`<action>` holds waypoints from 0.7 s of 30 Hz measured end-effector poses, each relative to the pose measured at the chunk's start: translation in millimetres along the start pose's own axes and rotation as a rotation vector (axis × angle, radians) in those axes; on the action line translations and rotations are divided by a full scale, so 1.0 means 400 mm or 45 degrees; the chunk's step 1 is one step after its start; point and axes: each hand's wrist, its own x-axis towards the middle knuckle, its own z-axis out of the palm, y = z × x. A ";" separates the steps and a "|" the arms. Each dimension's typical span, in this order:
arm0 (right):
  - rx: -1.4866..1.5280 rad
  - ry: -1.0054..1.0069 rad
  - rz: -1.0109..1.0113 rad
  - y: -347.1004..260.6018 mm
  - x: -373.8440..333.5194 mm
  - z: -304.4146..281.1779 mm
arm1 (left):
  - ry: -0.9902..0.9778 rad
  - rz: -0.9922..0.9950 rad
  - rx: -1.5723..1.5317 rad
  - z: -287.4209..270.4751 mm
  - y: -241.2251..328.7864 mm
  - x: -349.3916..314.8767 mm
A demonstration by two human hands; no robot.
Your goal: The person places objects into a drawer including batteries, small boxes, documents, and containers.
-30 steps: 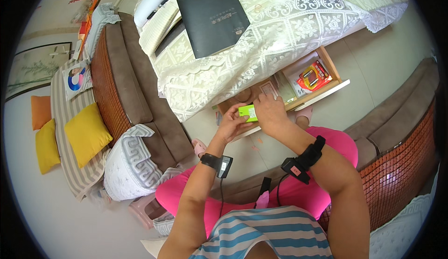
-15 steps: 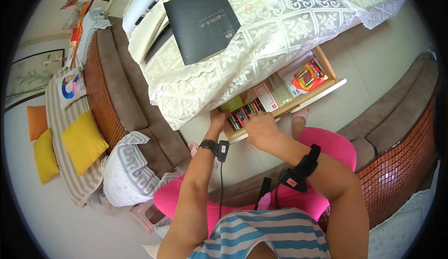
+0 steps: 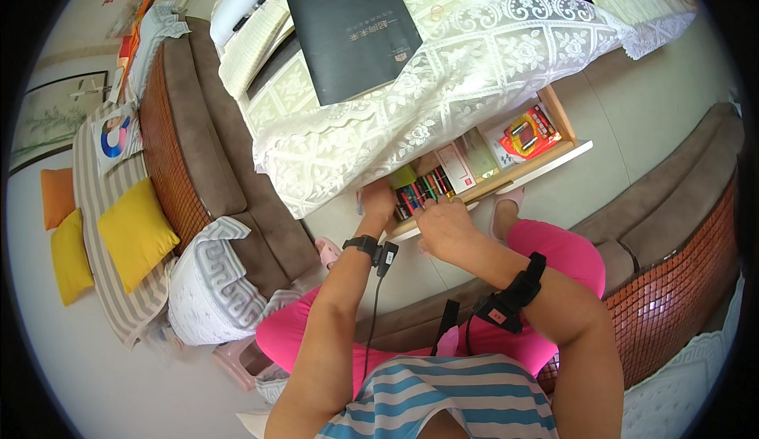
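A wooden drawer (image 3: 506, 175) stands pulled out from under the lace-covered table. In its left part lies a row of several colored pens (image 3: 425, 189) beside a green item (image 3: 403, 175). My left hand (image 3: 378, 199) is at the drawer's left end next to the pens, its fingertips hidden beneath the lace edge and behind the hand. With fingers bent over the drawer's front edge, my right hand (image 3: 447, 221) reaches the near ends of the pens. What those fingers hold, if anything, is hidden. Both wrists wear black straps with small boxes.
The drawer's right part holds a red and yellow battery pack (image 3: 528, 132) and a white card-like box (image 3: 456, 166). A lace tablecloth (image 3: 443, 83) hangs over the drawer. On the table lies a black notebook (image 3: 354, 34). Brown sofas (image 3: 194, 122) stand left and right.
My left hand has shifted slightly right, deeper over the drawer's left end. My right hand stays at the pens, its fingers a little more bent. The view has shifted slightly.
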 end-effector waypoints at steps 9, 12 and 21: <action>-0.066 0.011 0.013 -0.004 0.013 0.016 | 0.169 0.197 0.061 0.010 -0.024 -0.013; -0.062 -0.063 0.017 -0.015 0.015 -0.014 | 0.088 0.128 -0.140 -0.022 -0.043 -0.021; 0.071 0.060 -0.090 -0.043 0.056 -0.064 | 0.045 -0.476 -2.238 -0.157 -0.125 -0.174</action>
